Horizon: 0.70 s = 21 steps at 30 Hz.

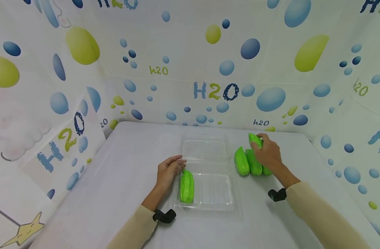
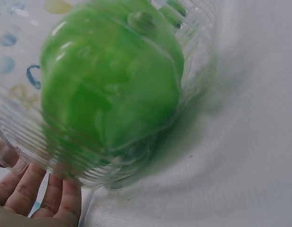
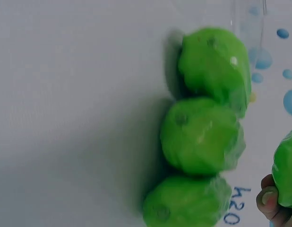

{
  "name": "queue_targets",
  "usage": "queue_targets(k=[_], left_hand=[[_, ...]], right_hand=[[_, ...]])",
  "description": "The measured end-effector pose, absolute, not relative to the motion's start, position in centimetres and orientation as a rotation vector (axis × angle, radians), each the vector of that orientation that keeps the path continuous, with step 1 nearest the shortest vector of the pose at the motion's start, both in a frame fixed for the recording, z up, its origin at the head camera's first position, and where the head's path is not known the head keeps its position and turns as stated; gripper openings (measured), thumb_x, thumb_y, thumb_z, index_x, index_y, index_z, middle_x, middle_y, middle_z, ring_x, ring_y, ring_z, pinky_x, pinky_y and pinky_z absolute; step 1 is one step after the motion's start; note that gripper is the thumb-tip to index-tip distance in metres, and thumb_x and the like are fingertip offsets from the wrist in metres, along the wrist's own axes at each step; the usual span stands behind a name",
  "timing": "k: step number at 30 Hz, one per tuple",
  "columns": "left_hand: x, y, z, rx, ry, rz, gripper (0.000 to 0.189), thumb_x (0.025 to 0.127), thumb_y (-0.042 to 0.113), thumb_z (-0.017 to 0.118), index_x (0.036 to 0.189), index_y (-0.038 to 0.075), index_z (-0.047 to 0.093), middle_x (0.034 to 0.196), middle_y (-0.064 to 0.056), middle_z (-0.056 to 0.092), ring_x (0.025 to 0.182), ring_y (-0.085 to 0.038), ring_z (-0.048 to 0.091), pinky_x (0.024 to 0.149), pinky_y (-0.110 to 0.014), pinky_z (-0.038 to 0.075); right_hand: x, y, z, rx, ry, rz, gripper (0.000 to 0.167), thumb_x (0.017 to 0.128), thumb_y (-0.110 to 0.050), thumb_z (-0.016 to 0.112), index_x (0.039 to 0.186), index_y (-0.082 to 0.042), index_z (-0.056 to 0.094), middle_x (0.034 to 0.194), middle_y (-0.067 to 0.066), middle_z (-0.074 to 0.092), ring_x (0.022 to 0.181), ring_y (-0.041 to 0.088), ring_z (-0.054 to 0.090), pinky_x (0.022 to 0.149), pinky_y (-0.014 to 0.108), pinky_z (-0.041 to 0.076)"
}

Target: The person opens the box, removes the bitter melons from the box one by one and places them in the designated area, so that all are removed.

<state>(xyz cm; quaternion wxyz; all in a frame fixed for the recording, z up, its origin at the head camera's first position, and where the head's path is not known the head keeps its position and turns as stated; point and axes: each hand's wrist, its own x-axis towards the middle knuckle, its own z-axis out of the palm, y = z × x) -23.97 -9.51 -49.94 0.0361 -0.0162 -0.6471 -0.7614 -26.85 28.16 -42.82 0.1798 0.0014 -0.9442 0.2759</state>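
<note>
A clear plastic clamshell container (image 1: 212,204) lies with its lid (image 1: 205,148) laid back behind the base. One long, ribbed green pepper-like vegetable (image 1: 186,186) rests along the base's left side and shows large through the clear wall in the left wrist view. At the left edge near the hinge, my left hand (image 1: 169,172) pinches the plastic rim, its fingers (image 2: 28,189) against the outer wall. My right hand (image 1: 268,152) grips another green vegetable (image 1: 255,139) above the group on the right. Three more (image 3: 214,66) lie side by side beneath it, partly hidden in the head view.
A white cloth (image 1: 130,148) covers the table. Behind and at both sides hang white sheets (image 1: 190,45) printed with blue and lime dots and H2O lettering. Dark cameras (image 1: 164,216) sit on both wrists.
</note>
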Motion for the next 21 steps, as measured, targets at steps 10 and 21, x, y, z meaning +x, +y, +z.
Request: queue_targets(k=[10, 21], left_hand=[[-23.9, -9.5, -49.8, -0.054, -1.996, -2.322, 0.034, 0.097, 0.006, 0.058, 0.128, -0.004, 0.065, 0.114, -0.017, 0.074, 0.102, -0.028, 0.073, 0.074, -0.021, 0.053], [-24.0, -9.6, -49.9, -0.057, -1.990, -2.328, 0.033, 0.097, 0.005, 0.057, 0.128, -0.005, 0.065, 0.115, -0.018, 0.074, 0.103, -0.028, 0.073, 0.074, -0.020, 0.054]], right_hand=[[-27.7, 31.2, -42.1, -0.124, -2.684, 0.732, 0.061, 0.102, -0.043, 0.047, 0.144, 0.001, 0.046, 0.100, 0.026, 0.064, 0.078, 0.033, 0.053, 0.060, 0.039, 0.038], [-27.8, 34.1, -43.1, -0.232, -2.626, 0.740, 0.063, 0.102, -0.048, 0.048, 0.145, -0.001, 0.047, 0.112, 0.030, 0.064, 0.083, 0.038, 0.056, 0.063, 0.041, 0.038]])
